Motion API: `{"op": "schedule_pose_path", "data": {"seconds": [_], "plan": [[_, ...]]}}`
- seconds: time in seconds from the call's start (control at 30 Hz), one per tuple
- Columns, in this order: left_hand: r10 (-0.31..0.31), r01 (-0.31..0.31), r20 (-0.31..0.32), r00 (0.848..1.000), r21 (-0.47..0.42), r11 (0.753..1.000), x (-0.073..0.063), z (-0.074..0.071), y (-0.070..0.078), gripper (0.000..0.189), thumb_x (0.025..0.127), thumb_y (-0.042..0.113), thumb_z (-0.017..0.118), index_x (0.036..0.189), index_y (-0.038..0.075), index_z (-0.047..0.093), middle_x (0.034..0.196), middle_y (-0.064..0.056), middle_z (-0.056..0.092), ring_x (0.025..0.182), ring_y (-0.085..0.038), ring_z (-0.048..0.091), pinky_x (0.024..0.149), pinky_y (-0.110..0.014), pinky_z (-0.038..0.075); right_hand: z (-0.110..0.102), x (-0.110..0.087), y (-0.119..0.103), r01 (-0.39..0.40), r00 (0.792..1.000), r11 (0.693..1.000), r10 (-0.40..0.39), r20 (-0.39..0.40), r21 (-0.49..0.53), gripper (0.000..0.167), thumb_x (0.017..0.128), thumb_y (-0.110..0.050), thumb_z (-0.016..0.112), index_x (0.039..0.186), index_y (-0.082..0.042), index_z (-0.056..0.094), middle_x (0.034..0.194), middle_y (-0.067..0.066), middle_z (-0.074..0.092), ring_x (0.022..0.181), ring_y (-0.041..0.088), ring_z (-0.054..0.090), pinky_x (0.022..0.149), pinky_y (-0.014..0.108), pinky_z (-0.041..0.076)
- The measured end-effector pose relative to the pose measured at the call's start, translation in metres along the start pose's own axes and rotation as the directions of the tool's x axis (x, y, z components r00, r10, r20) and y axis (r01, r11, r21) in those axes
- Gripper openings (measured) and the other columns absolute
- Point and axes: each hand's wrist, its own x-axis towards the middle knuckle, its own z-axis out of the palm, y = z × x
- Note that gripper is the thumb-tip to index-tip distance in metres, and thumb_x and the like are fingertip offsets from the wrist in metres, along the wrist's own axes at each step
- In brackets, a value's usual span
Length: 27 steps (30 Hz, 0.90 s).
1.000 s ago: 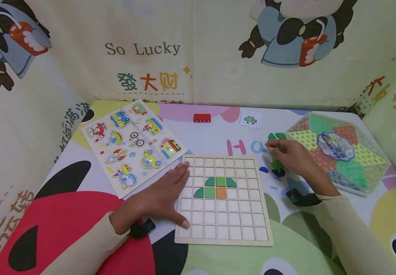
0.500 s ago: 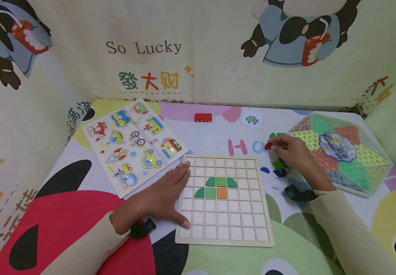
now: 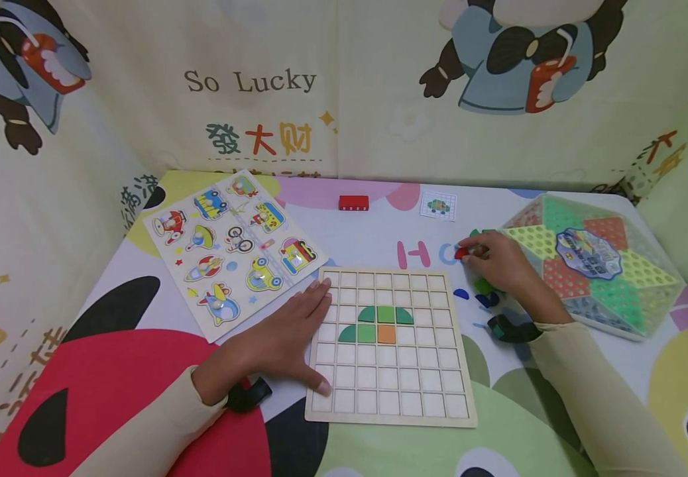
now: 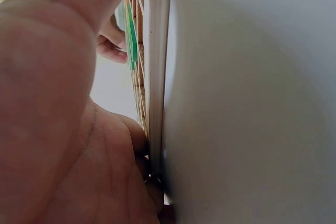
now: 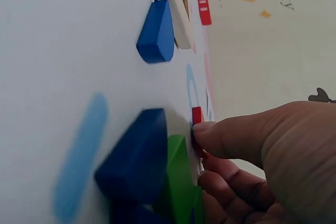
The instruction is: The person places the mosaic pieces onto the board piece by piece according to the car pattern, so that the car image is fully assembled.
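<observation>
We count six tiles (image 3: 366, 333) set right of the left hand (image 3: 284, 331), spread on the board (image 3: 386, 379); right hand (image 3: 499, 264) pinches red piece (image 5: 197, 115), unplaced.

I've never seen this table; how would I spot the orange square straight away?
Find the pale wooden grid board that the person's left hand touches at its left edge. Two short rows of pieces sit on it, and the orange square ends the lower row on the right. Its neighbours, the green pieces, all differ in colour.
</observation>
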Motion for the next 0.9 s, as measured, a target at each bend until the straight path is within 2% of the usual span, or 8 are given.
{"op": "schedule_pose_path", "data": {"seconds": [0.13,0.3,0.5,0.63,0.73,0.9], "plan": [[-0.003,0.003,0.008,1.000,0.007,1.000,0.0005,0.0008,-0.0002,0.130,0.061,0.065,0.080,0.155,0.001,0.016,0.162,-0.012,0.004,0.148,-0.029,0.000,0.116,-0.047,0.013,0.0022,-0.0004,0.0002,0.020,1.000,0.999,-0.020,-0.008,-0.038,0.026,0.093,-0.007,0.066,0.116,0.003,0.067,0.096,0.015,0.052,0.086,0.029,0.048,0.065,0.037,0.044],[-0.002,0.002,0.005,1.000,0.013,1.000,0.0005,0.0008,-0.0013,0.130,0.061,0.065,0.080,0.154,0.001,0.017,0.162,-0.012,0.004,0.148,-0.030,0.001,0.116,-0.048,0.014,0.0035,-0.0008,-0.0036,0.024,1.000,0.997,-0.025,-0.010,-0.073,0.027,0.092,-0.008,0.067,0.115,0.004,0.068,0.098,0.017,0.050,0.087,0.030,0.047,0.067,0.039,0.043],[0.000,0.000,0.005,1.000,0.009,1.000,0.0010,0.0009,-0.0019,0.130,0.061,0.065,0.080,0.154,0.001,0.017,0.162,-0.012,0.004,0.148,-0.029,0.000,0.116,-0.048,0.014,0.0044,-0.0001,-0.0060,-0.038,0.999,0.999,0.038,-0.009,-0.031,0.021,0.091,-0.009,0.068,0.109,0.002,0.067,0.105,0.018,0.056,0.094,0.033,0.051,0.074,0.042,0.050],[0.003,-0.003,0.005,1.000,0.006,1.000,0.0010,0.0011,-0.0023,0.130,0.061,0.065,0.080,0.154,0.001,0.017,0.162,-0.012,0.004,0.148,-0.029,0.000,0.116,-0.048,0.014,0.0035,-0.0016,-0.0063,-0.056,0.998,0.998,0.056,-0.008,-0.007,0.015,0.092,-0.009,0.067,0.104,0.000,0.067,0.106,0.017,0.062,0.097,0.033,0.055,0.079,0.045,0.050],[0.003,-0.003,0.007,1.000,0.003,1.000,0.0011,0.0014,-0.0026,0.130,0.061,0.065,0.080,0.154,0.001,0.017,0.162,-0.011,0.004,0.148,-0.029,0.000,0.116,-0.048,0.013,0.0026,-0.0026,-0.0064,-0.038,0.999,0.999,0.038,-0.006,-0.006,0.013,0.093,-0.010,0.067,0.102,-0.001,0.068,0.104,0.016,0.064,0.097,0.032,0.056,0.080,0.046,0.049],[-0.004,0.004,0.013,1.000,-0.005,1.000,0.0011,0.0012,-0.0020,0.131,0.061,0.066,0.080,0.155,0.002,0.015,0.163,-0.011,0.003,0.148,-0.028,-0.001,0.116,-0.047,0.013,0.0008,-0.0051,-0.0052,0.050,0.998,0.998,-0.049,0.031,-0.033,0.020,0.095,-0.007,0.063,0.111,0.000,0.070,0.104,0.016,0.064,0.093,0.030,0.056,0.083,0.048,0.049]]}}
